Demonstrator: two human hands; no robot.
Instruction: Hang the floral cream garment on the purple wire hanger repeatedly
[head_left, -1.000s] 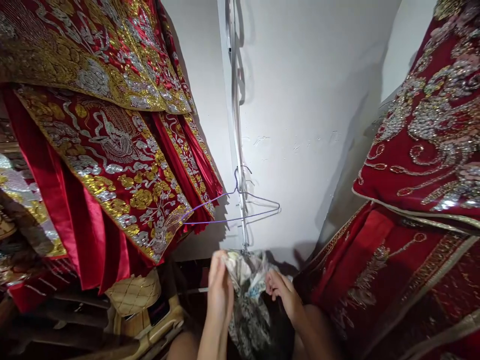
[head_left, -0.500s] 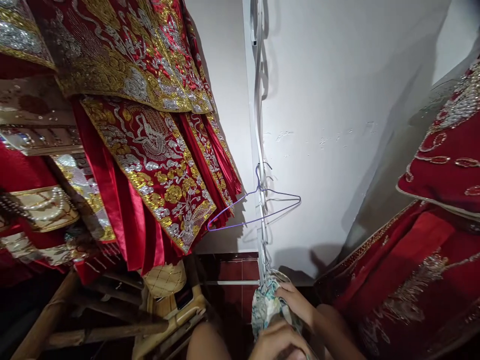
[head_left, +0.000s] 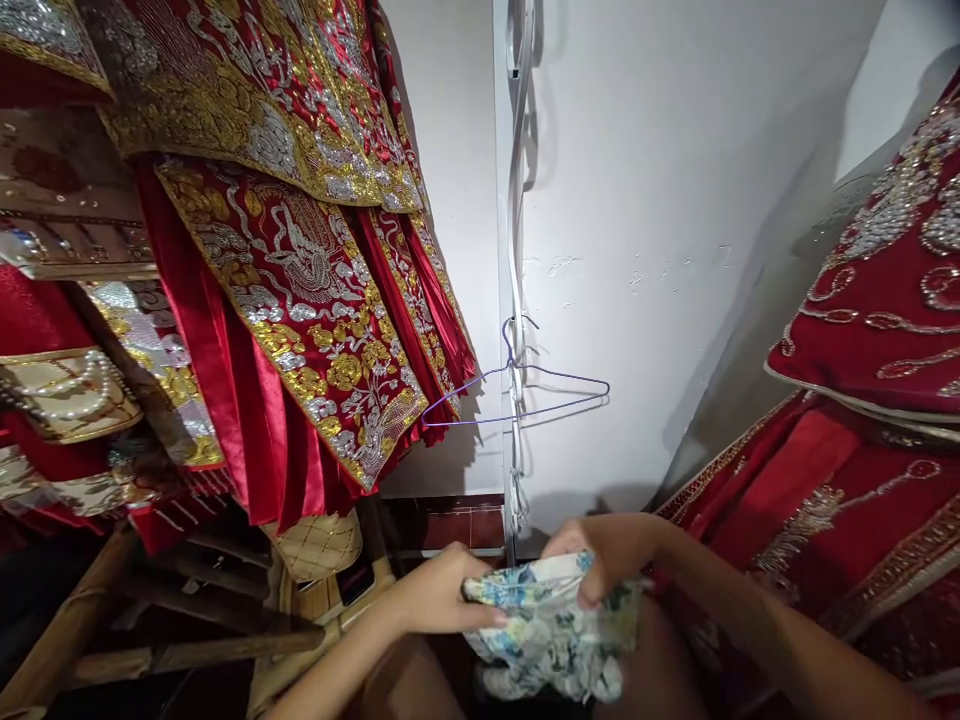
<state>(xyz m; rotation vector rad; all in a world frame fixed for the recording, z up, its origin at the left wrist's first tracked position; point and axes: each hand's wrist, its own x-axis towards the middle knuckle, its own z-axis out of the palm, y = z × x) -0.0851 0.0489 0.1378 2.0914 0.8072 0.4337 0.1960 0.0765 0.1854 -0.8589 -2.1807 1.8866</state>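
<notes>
Hanging on the left is a red embroidered garment (head_left: 315, 320); near its hem is a purple hanger (head_left: 480, 421). The floral cloth (head_left: 536, 632) is bunched above the person's legs (head_left: 411, 682), between both hands: left hand (head_left: 439, 592) is gripping one edge, right hand (head_left: 604, 553) is pinching the other side.

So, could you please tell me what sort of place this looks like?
Probably a costume storage or dressing area, judging by the embroidered red outfit at left, the beaded red garment at right, and the purple hanger on a white stand.
</notes>
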